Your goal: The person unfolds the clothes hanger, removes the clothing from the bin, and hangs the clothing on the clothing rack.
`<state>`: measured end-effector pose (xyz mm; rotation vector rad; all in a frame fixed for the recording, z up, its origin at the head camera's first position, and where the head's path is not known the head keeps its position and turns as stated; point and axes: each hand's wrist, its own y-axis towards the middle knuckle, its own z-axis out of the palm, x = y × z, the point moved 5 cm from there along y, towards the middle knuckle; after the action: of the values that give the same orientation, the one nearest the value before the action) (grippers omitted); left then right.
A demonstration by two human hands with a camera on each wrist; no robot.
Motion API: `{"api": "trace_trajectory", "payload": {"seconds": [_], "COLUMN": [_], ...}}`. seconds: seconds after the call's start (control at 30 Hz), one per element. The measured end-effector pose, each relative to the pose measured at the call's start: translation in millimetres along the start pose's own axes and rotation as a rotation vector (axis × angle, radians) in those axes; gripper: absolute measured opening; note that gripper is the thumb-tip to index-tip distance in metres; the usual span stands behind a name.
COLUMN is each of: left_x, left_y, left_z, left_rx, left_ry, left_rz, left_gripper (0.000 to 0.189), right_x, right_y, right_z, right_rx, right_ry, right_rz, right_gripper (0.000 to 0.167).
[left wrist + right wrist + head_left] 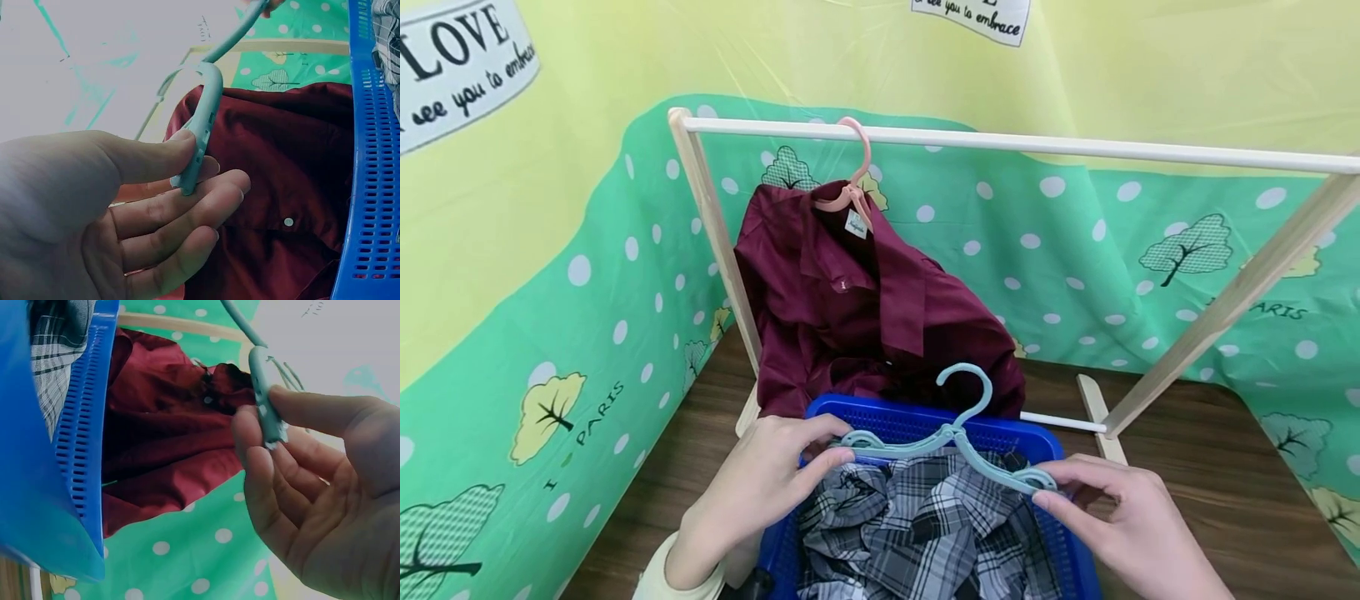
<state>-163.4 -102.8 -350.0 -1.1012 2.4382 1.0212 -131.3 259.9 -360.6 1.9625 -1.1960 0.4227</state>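
A light blue-green clothes hanger point(953, 433) is held over the basket, hook upward. My left hand point(767, 483) pinches its left end between thumb and fingers; in the left wrist view the thumb presses on the hanger arm point(206, 119). At the other end, my right hand point(1120, 517) pinches the tip, and the right wrist view shows that hanger end point(265, 400) between thumb and forefinger. Below lies a crumpled grey-and-black plaid garment point(925, 525) inside a blue plastic basket point(865, 408).
Behind the basket, a maroon shirt point(955, 308) hangs from a pink hanger point(862, 158) on the white rail point(1075, 148) of a wooden rack. The rack's slanted right post point(1232, 300) stands on a dark wooden surface point(647, 500). Patterned green and yellow cloth surrounds it.
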Motion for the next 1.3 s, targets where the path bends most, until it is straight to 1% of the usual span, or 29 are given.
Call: {"api": "trace_trajectory", "payload": {"seconds": [0.07,0.1,0.13,0.2,0.27,0.37,0.43,0.5,0.57,0.67,0.77,0.87,0.97,1.03,1.1,1.2,1.3], "left_x": [0.1,0.0,-0.6,-2.4,-5.0,-9.4,-12.2,-13.5,-14.0,-13.9,-13.4,-10.7,-6.7,-5.2,-5.7,-10.5,-18.4], "left_y": [-0.7,-1.0,-1.1,-1.4,-1.2,-0.4,-0.1,0.3,0.4,0.9,1.1,1.1,0.8,0.8,0.9,0.8,-0.5], "left_z": [0.1,0.4,0.4,1.6,2.5,3.9,3.7,2.5,0.3,-3.6,-7.3,-11.9,-14.0,-13.4,-11.7,-10.1,-7.5], "left_rx": [-0.005,-0.008,-0.015,-0.018,-0.023,-0.024,-0.042,-0.071,-0.115,-0.180,-0.234,-0.277,-0.270,-0.238,-0.199,-0.168,-0.140], "left_ry": [0.001,0.000,-0.003,-0.020,-0.038,-0.066,-0.068,-0.056,-0.046,-0.060,-0.126,-0.200,-0.250,-0.263,-0.258,-0.255,-0.279], "left_rz": [0.003,0.006,0.018,0.036,0.068,0.116,0.156,0.173,0.193,0.211,0.225,0.177,0.091,0.046,0.020,0.039,0.100], "left_gripper": [0.008,0.008,0.008,0.008,0.010,0.012,0.015,0.017,0.019,0.021,0.023,0.023,0.021,0.022,0.023,0.030,0.037], "right_x": [2,4,6,11,15,21,25,29,30,31,30,27,24,23,23,25,25], "right_y": [-0.2,-0.1,-0.1,0.2,0.4,0.7,1.0,1.6,2.6,3.8,4.5,4.3,3.3,2.4,2.0,2.1,0.7], "right_z": [0,0,-1,-3,-5,-7,-8,-9,-10,-11,-11,-10,-9,-9,-9,-8,-6], "right_rx": [0.005,-0.001,-0.013,-0.043,-0.068,-0.088,-0.093,-0.095,-0.092,-0.088,-0.091,-0.099,-0.099,-0.097,-0.089,-0.069,-0.059], "right_ry": [0.002,0.001,0.001,-0.020,-0.041,-0.054,-0.064,-0.068,-0.067,-0.055,-0.045,-0.017,0.018,0.039,0.036,0.011,0.008], "right_rz": [-0.047,-0.057,-0.066,-0.071,-0.062,-0.088,-0.113,-0.131,-0.133,-0.128,-0.110,-0.094,-0.069,-0.061,-0.076,-0.107,-0.154], "right_gripper": [0.028,0.034,0.036,0.047,0.051,0.053,0.055,0.058,0.059,0.058,0.057,0.054,0.050,0.048,0.049,0.053,0.056]}}
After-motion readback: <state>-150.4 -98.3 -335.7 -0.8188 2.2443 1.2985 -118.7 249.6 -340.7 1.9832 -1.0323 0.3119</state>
